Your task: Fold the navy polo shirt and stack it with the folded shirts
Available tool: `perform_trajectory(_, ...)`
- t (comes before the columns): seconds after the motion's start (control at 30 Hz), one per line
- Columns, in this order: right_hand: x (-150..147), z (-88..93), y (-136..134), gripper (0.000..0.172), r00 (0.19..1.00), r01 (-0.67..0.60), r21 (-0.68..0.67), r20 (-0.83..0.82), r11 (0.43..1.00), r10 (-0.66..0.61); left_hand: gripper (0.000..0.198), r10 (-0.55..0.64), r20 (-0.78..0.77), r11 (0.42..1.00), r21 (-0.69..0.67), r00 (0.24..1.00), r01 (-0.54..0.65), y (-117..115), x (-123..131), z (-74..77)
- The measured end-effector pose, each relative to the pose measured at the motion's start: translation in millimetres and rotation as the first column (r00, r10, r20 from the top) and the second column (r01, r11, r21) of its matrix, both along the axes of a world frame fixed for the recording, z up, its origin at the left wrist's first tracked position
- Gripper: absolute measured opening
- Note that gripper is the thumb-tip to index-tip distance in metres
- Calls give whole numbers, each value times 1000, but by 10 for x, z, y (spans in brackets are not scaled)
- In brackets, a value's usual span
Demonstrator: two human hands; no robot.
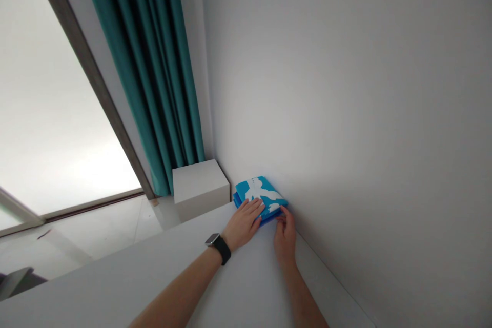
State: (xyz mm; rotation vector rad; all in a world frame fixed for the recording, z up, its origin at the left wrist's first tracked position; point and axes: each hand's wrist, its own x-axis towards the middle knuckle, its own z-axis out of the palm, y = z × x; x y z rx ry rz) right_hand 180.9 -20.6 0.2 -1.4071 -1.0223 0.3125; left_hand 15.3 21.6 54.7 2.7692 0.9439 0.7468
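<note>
A folded bundle [271, 196], bright blue with a white printed pattern, lies at the far end of the white surface, close against the wall. What kind of folded item it is, I cannot tell. My left hand [246, 219], with a dark-banded watch [219, 247] on its wrist, rests flat over the bundle's near left part, fingers stretched out. At the near right corner my right hand [285, 236] has its fingers curled around the edge, thumb and fingertips pinching the layers. Part of the bundle's near side is hidden by both hands.
A white wall [346, 113] rises directly right of the white surface [154, 277]. Past the far end stands a white box-shaped cabinet [202, 182]. Teal curtains [154, 72] hang beside a bright framed window [57, 87]. Pale floor tiles [115, 225] show at left.
</note>
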Motion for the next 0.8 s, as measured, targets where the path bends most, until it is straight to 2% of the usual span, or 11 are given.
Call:
perform_trajectory(0.17,32,-17,31,53,991,-59,-63,-126,996,51,43,1,19,1000,-12,1000,-1,-5,15,9)
perform_trajectory(0.33,77,-43,49,54,984,-93,-40,-154,995,86,42,-33,-44,999,18,998,33,-8,-27,22)
perform_trajectory(0.53,125,-82,76,48,997,-69,-25,-20,997,68,43,-74,-109,997,14,991,76,-16,-75,113)
perform_trajectory(0.67,118,-112,76,49,998,29,-1,52,1000,-29,44,-87,-87,996,-28,992,85,-49,-94,113)
perform_trajectory(0.73,103,-115,55,52,991,62,17,120,998,-64,44,-16,-9,999,-36,1000,15,-58,-78,54)
perform_trajectory(0.8,84,-98,20,54,970,73,43,231,996,-80,47,175,140,984,-70,975,-166,-45,-39,-35)
